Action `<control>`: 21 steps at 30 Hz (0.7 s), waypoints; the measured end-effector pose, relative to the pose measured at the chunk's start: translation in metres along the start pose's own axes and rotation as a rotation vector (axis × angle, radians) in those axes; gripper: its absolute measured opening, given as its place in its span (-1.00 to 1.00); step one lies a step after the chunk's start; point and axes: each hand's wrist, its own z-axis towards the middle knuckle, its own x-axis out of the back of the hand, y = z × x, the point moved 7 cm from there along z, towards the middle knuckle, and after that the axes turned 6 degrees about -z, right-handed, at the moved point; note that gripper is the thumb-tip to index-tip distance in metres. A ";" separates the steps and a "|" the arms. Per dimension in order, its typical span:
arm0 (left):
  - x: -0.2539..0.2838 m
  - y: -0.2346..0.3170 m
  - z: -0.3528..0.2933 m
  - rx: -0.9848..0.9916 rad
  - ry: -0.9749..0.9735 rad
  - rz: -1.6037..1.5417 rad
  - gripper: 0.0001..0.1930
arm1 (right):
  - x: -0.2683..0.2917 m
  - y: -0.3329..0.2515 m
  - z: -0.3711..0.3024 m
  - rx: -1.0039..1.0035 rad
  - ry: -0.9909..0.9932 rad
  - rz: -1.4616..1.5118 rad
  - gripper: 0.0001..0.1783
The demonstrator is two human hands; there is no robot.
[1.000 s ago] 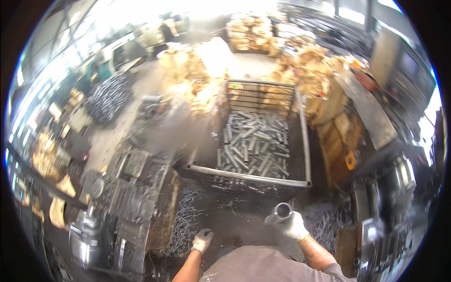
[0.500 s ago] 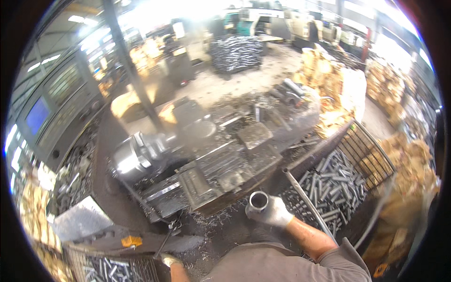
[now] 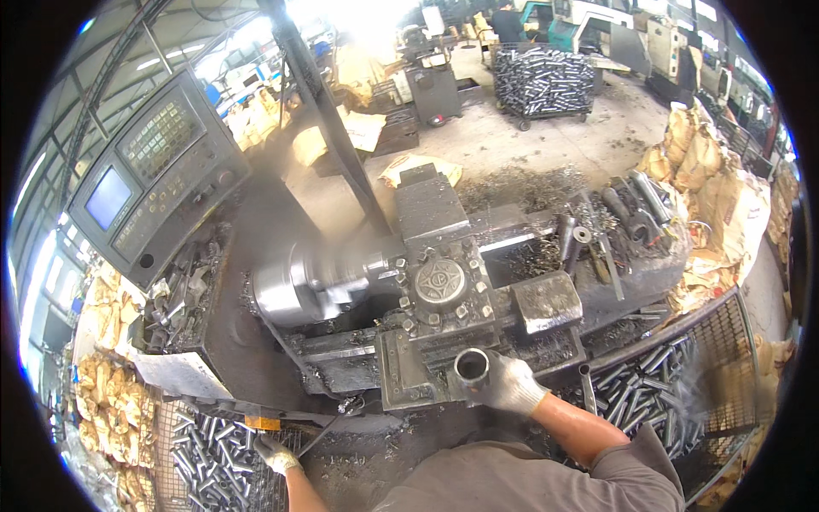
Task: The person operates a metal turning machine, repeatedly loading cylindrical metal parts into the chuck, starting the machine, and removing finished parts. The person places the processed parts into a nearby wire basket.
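Note:
My right hand [image 3: 512, 386], in a pale work glove, is closed round a short hollow metal tube [image 3: 471, 365]. The tube's round mouth faces up, in front of the lathe's carriage [image 3: 408, 375]. Down at the left, my gloved left hand [image 3: 277, 456] reaches over the edge of a wire basket heaped with metal tubes [image 3: 213, 461]. Its fingers look stretched out, and no thing shows in them. Beside it a thin lever [image 3: 322, 437] slants down from the lathe. A round tool turret [image 3: 439, 282] stands beyond the tube, and the shiny chuck [image 3: 286, 286] is to its left.
A control panel with a screen [image 3: 108, 198] stands at the left. At the right is another wire bin of metal tubes [image 3: 640, 388]. Loose tools and metal parts [image 3: 589, 239] lie on the lathe's far end. Brown sacks [image 3: 708, 196] are stacked beyond. A post [image 3: 328, 128] rises behind the chuck.
My view has turned, so the lathe sits further right and lower. My left hand has left the lever and moved to the basket. The tube stays in my right hand, now nearer the carriage.

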 end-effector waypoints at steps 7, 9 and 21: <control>-0.014 -0.068 0.039 0.673 -0.257 -0.538 -0.79 | 0.062 0.053 0.018 0.159 -0.075 0.075 -0.44; -0.023 -0.073 0.022 0.735 -0.222 -0.608 -0.80 | 0.102 0.043 0.028 0.192 0.061 0.083 -0.58; -0.087 0.038 -0.188 0.597 -0.570 -0.560 -0.85 | 0.110 -0.089 0.261 0.517 -0.033 -0.269 -0.67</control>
